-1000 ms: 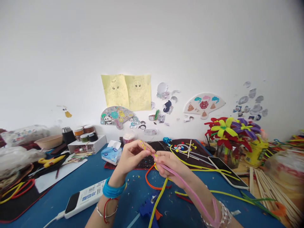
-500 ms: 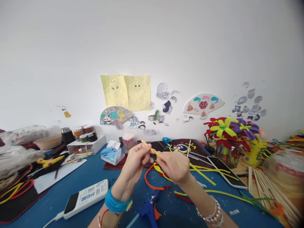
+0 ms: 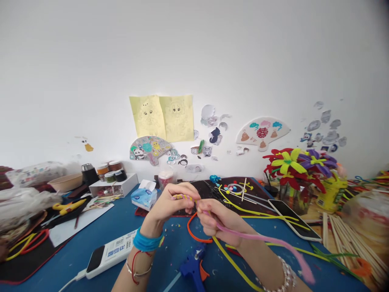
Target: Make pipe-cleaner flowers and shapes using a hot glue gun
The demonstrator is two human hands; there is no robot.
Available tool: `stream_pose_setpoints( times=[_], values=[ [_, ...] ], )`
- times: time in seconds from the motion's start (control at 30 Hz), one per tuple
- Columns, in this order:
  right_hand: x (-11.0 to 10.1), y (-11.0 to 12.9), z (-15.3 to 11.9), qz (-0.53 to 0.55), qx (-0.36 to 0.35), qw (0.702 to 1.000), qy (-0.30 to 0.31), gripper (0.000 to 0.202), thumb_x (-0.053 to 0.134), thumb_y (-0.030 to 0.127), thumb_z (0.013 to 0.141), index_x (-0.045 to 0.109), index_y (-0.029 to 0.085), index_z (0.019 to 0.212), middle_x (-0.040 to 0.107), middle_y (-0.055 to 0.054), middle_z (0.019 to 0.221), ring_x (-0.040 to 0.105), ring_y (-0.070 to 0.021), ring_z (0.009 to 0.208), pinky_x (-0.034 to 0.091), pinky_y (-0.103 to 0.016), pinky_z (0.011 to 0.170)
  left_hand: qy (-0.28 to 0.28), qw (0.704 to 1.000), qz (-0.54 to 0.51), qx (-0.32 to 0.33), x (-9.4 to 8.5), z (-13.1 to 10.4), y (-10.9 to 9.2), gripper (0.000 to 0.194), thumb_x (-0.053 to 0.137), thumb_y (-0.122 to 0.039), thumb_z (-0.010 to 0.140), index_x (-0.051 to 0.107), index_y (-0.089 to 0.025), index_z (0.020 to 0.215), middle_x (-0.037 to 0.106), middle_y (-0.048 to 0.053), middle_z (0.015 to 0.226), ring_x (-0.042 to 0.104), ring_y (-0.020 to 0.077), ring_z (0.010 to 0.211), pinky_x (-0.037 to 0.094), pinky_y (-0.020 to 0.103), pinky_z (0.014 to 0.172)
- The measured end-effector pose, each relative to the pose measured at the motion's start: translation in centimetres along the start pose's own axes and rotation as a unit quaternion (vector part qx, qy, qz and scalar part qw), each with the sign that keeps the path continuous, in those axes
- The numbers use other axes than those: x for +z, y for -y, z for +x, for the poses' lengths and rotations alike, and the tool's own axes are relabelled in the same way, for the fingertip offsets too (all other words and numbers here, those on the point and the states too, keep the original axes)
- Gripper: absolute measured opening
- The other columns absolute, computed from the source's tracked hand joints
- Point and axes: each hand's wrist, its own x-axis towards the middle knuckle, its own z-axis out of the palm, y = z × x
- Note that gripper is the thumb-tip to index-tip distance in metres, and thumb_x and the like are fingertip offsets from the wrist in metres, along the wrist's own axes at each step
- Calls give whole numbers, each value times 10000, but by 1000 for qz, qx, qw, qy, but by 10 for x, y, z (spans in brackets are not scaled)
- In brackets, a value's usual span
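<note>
My left hand (image 3: 165,205) is closed on the twisted end of a pink pipe cleaner (image 3: 264,237) and a yellow pipe cleaner (image 3: 232,263), wound together in a spiral. Right beside it, my right hand (image 3: 220,215) pinches both strands where the twist ends. The loose pink length trails over my right forearm, while the yellow one hangs down toward the front of the table. Beneath my hands lies a curved orange pipe cleaner (image 3: 192,234), with a blue glue gun (image 3: 192,267) nearer to me.
A white power bank (image 3: 114,252) with a cable lies at left, a tissue pack (image 3: 144,196) behind it. On the right are a phone (image 3: 293,221), more yellow pipe cleaners, a vase of pipe-cleaner flowers (image 3: 290,166) and wooden sticks (image 3: 349,239). The wall stands behind.
My hands have drawn slightly lower, and the right has turned. The pink and yellow lengths now show trailing from my right hand; the spiral shows at my left fingers.
</note>
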Motion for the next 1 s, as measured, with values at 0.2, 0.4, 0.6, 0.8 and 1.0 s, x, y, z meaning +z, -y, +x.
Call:
stream_pose_setpoints(
  times=[0.2,0.4,0.6,0.8,1.0],
  values=[
    [4,0,2,-80,-58,995,-31,229,569,312,771,455,169,633,378,98,413,247,-31,346,193,-175,372,-73,996,8,59,12,3,7,96,726,-213,663,676,-135,637,631,22,680,514,66,428,405,198,412],
    [-3,-4,-1,-532,-330,737,-254,159,528,268,846,539,168,723,543,27,539,456,-75,459,308,-208,464,-233,971,-35,31,37,8,11,197,712,-299,679,617,-131,638,562,-34,520,381,17,346,297,161,375],
    [-30,2,3,-757,-462,405,-223,116,517,155,856,602,158,777,616,-17,605,545,-109,552,345,-244,547,-239,960,-142,-42,44,12,15,191,661,-297,729,609,-119,684,406,-86,419,213,-14,325,231,146,384],
    [-16,14,-3,-456,-247,832,-196,180,528,326,856,505,177,757,565,26,554,435,-71,447,299,-195,440,-163,984,-69,5,29,8,10,193,674,-320,728,649,-129,743,521,-39,518,371,12,360,305,167,409],
    [-13,12,-6,-126,-21,991,46,203,566,280,818,473,158,684,460,81,402,228,-22,321,161,-165,346,9,992,102,76,4,-4,-8,110,715,-221,684,726,-187,788,647,51,774,573,100,519,449,220,456]
  ],
)
